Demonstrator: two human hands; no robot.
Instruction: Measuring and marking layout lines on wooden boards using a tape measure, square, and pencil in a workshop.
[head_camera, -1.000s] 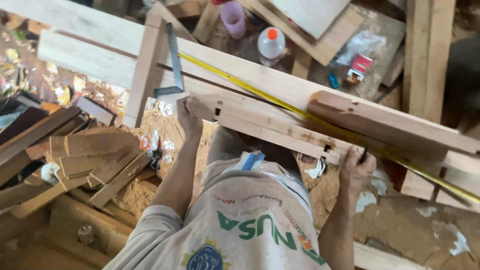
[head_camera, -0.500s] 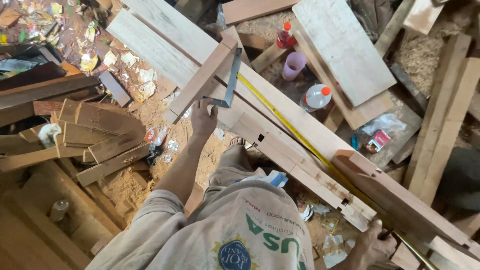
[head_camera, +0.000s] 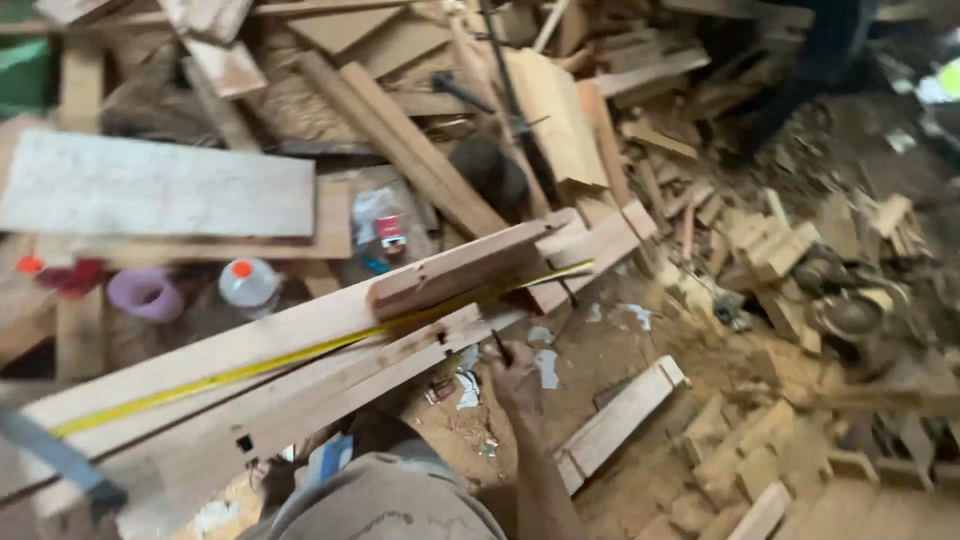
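Observation:
A long wooden beam (head_camera: 300, 385) with small cut mortises runs from the lower left up to the middle. A yellow tape measure (head_camera: 250, 368) lies stretched along it, and a shorter notched block (head_camera: 450, 270) rests on top near its far end. My right hand (head_camera: 517, 380) is just below the beam's edge, closed around a dark pencil (head_camera: 499, 346) whose tip points up at the wood. My left hand is out of the picture. A metal square (head_camera: 55, 455) shows blurred at the lower left.
A plastic bottle with an orange cap (head_camera: 247, 283) and a purple cup (head_camera: 145, 293) stand behind the beam. A pale board (head_camera: 150, 188) lies at the upper left. A loose plank (head_camera: 620, 415) lies on the sawdust floor, with heaped offcuts (head_camera: 780, 250) to the right.
My view has swung to the right, toward the beam's far end. My left hand, which rested on the beam by the square, has left the picture. My right hand stays at the beam's edge.

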